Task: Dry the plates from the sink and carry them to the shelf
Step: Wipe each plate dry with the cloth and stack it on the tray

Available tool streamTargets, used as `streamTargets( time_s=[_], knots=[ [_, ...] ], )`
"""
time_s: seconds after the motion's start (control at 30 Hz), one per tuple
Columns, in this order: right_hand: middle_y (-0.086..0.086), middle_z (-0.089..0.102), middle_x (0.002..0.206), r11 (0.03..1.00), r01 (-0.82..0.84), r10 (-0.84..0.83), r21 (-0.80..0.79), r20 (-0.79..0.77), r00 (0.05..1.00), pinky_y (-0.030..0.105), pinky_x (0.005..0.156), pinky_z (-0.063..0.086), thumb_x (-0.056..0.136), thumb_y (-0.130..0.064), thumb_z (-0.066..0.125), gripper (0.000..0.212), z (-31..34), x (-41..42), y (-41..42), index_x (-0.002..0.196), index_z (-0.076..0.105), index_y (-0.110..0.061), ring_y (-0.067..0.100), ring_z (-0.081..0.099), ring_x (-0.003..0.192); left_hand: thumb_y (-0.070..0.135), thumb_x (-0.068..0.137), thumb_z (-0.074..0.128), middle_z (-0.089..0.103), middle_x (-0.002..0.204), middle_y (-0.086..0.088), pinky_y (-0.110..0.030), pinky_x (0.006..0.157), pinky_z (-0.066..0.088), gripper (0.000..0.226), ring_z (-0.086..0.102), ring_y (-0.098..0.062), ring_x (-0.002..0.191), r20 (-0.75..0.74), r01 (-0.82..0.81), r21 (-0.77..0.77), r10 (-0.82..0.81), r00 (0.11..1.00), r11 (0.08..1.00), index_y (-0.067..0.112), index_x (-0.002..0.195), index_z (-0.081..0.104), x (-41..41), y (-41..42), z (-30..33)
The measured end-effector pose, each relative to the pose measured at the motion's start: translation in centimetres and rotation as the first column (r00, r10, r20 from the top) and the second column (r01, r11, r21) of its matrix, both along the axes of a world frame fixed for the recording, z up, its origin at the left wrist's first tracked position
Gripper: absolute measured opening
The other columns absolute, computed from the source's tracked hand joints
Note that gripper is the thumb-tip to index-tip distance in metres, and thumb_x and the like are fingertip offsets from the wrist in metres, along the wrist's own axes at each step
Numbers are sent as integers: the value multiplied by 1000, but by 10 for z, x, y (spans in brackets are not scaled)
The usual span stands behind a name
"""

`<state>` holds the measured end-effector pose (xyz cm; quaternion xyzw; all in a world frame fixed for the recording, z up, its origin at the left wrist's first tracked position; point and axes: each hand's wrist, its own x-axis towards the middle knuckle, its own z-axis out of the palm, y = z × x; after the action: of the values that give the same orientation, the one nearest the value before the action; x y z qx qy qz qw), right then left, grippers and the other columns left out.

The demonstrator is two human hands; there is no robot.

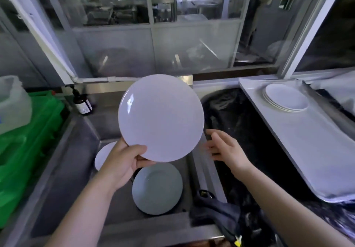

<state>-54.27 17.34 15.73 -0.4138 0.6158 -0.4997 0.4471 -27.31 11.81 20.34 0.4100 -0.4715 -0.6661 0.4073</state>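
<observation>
Holding a white plate (161, 117) up over the steel sink (107, 123), our left hand (123, 162) grips it at its lower edge, thumb curled over the front face and the other fingers hidden behind the rim. The plate is round, so it has no long axis to speak of; it stands tilted nearly upright, its glossy face turned toward us and its top edge leaning away toward the window (153, 25). Our right hand (224, 146) hovers just right of the plate's lower rim, fingers loosely spread and grasping nothing, clear of the plate.

Below the raised plate, a pale blue-grey plate (157, 188) lies flat in the sink basin, face up. To its left, another white plate (103, 155) shows partly from behind our left wrist; we cannot tell whether it lies flat or leans on the sink wall.

On the right, a small stack of white plates (285, 97) sits flat at the far end of a white shelf (317, 150). Between sink and shelf is a bin lined with a black bag (240, 112), and a dark cloth (217, 208) is draped at the sink's near right corner. A brown pump bottle (81, 102) stands at the sink's back left, beside green crates (28, 141).
</observation>
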Motion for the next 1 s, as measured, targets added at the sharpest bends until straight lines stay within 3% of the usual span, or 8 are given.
streamTargets(
  time_s=[0.1,0.2,0.3,0.4,0.5,0.73,0.9,1.0],
  knots=[
    [-9,62,112,965,-91,183,247,-383,905,26,85,49,93,-35,58,48,-64,-8,30,139,45,-26,14,60,109,0,71,56,75,101,0,-35,61,58,45,72,-22,88,-27,13,10,-13,1000,1000,36,88,75,-3,4,-14],
    [-6,39,146,852,-226,486,472,-555,675,33,104,37,87,-52,58,71,-113,4,58,147,21,-43,23,32,138,-5,75,55,74,103,2,-35,61,58,49,72,-21,88,-48,13,18,-12,999,1000,39,88,74,-5,5,-25],
    [-6,15,156,755,-257,654,603,-669,354,48,111,28,81,-62,55,81,-141,21,74,145,7,-52,26,8,144,-5,75,56,74,104,-2,-35,60,58,45,72,-24,88,-44,-12,37,13,999,999,31,94,72,-5,5,-35],
    [-2,15,156,797,-207,602,567,-770,211,47,107,31,91,-35,54,71,-151,26,77,146,12,-50,27,13,140,-7,78,55,72,108,-7,-36,61,58,42,71,-27,90,-34,-10,55,12,999,998,19,110,64,0,4,-43],
    [-4,26,153,846,-174,534,505,-801,271,42,100,39,89,-10,45,73,-150,25,78,145,21,-51,27,27,133,2,70,56,71,112,-7,-38,64,59,50,71,-27,92,-43,22,57,-19,999,998,16,118,60,9,3,-47],
    [-6,54,134,997,-67,73,41,-791,607,32,101,40,88,-18,64,51,-88,48,58,135,52,-33,22,49,121,1,69,55,73,108,-3,-37,64,59,48,72,-26,89,-75,89,19,-87,993,996,34,99,72,46,1,-40],
    [-14,62,116,945,130,-271,-299,-500,823,9,86,42,84,-9,69,37,0,83,33,117,58,-23,3,58,108,-6,72,58,74,104,-4,-32,59,58,47,72,-23,87,-83,56,-2,-56,995,998,25,106,68,78,0,-28],
    [-14,61,114,876,153,-367,-457,-428,826,3,85,38,85,-14,67,34,51,110,19,116,58,-26,-9,54,104,2,66,56,76,94,4,-28,59,57,46,73,-18,84,-32,55,-75,-57,998,996,38,88,74,92,5,-13]
  ],
)
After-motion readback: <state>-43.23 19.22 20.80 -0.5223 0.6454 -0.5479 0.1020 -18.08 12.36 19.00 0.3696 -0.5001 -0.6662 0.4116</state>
